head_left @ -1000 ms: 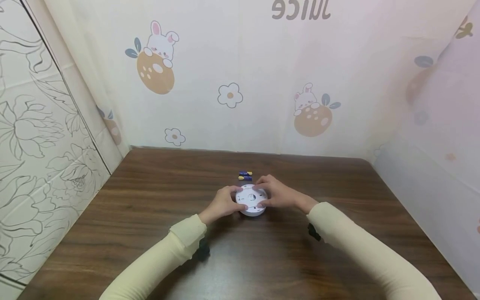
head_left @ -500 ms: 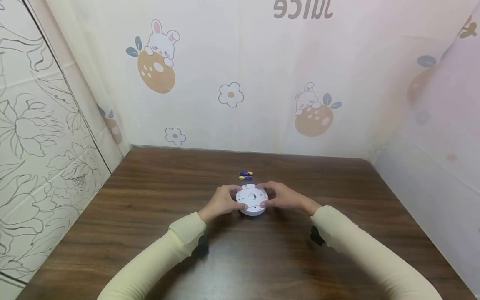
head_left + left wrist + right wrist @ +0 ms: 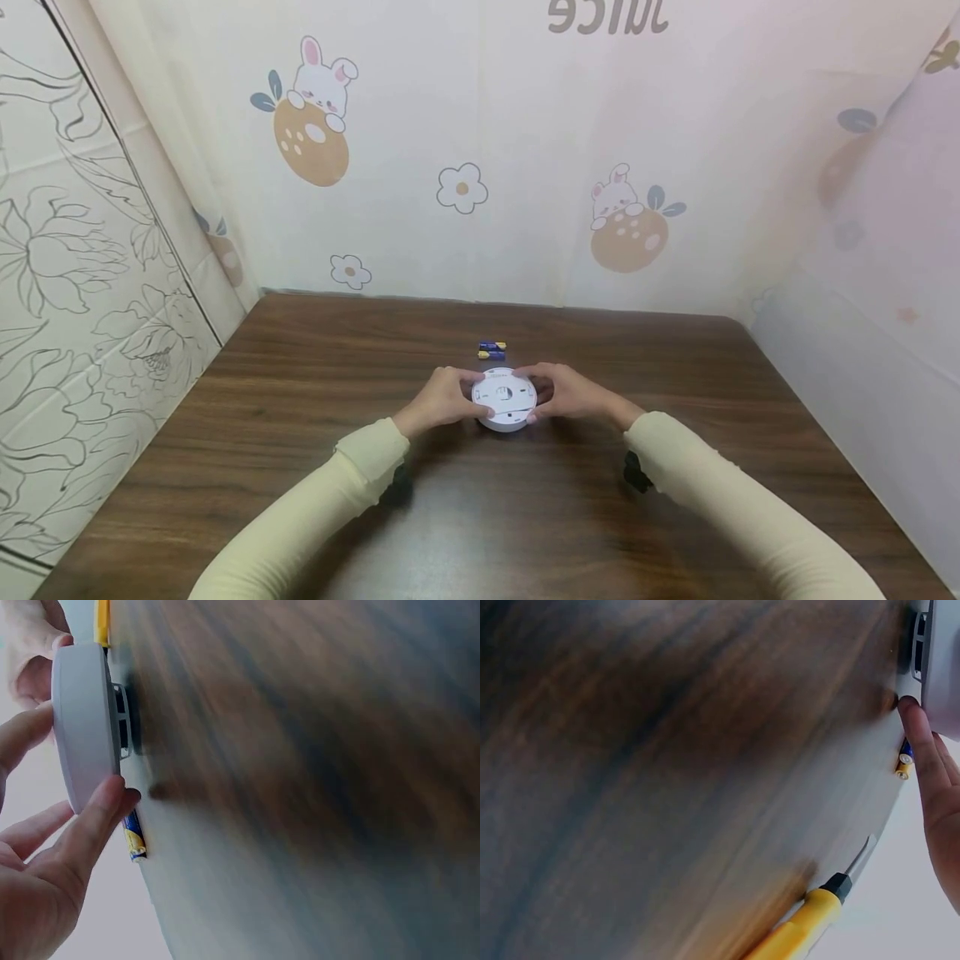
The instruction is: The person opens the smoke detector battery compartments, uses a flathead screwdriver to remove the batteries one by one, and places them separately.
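Note:
A white round smoke detector lies between both hands, its flat back plate with slots and small markings facing up. Underneath, a vented grille faces the table. My left hand holds the left side of the rim, thumb at the front edge and fingers farther back. Opposite it, my right hand grips the right side, with index finger at the back of the plate and thumb at the front right edge. In the right wrist view, fingers reach along the detector's side.
Two blue and yellow batteries lie side by side just behind the detector. A yellow-handled screwdriver rests on the wooden table in the right wrist view. A patterned curtain hangs at the back.
My right hand's raised index finger has come down onto the plate's back edge, and its thumb has shifted toward the front right rim. The left hand stays nearly in place.

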The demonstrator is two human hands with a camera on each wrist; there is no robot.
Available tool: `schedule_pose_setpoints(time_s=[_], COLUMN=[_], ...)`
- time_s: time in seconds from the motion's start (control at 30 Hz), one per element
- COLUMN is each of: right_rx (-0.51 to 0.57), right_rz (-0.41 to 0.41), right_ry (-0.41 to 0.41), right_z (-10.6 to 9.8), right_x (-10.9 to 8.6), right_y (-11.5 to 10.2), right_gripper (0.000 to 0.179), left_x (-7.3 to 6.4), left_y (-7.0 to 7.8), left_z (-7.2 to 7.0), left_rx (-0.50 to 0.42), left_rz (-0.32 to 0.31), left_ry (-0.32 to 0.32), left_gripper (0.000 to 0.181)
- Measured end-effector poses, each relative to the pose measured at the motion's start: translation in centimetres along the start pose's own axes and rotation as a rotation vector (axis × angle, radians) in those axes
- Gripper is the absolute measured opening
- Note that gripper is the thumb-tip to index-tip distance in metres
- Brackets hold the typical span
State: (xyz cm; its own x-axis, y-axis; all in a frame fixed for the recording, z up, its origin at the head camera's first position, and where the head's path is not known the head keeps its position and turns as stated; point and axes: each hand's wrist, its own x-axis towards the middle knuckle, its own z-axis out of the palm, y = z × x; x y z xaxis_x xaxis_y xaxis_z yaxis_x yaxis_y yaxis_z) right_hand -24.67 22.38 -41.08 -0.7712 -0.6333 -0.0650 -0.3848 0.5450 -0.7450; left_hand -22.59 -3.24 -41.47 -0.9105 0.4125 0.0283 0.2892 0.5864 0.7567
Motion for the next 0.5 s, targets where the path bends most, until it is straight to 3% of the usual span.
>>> schedule_pose_setpoints(time_s=[0.3,0.5], right_rx=[0.017,0.021], right_rz=[-0.001,-0.020], right_ry=[0.042,0.060], right_z=[0.27,0.41], right_x=[-0.33,-0.34], right_y=[-0.25,-0.12], right_gripper=[0.069,0.066], left_x=[0.25,0.20], left_y=[-0.52,-0.60], left_z=[-0.24,-0.41], left_rx=[0.012,-0.015], left_rz=[0.087,0.108], left_ry=[-0.006,-0.019], left_gripper=[0.059,0.057])
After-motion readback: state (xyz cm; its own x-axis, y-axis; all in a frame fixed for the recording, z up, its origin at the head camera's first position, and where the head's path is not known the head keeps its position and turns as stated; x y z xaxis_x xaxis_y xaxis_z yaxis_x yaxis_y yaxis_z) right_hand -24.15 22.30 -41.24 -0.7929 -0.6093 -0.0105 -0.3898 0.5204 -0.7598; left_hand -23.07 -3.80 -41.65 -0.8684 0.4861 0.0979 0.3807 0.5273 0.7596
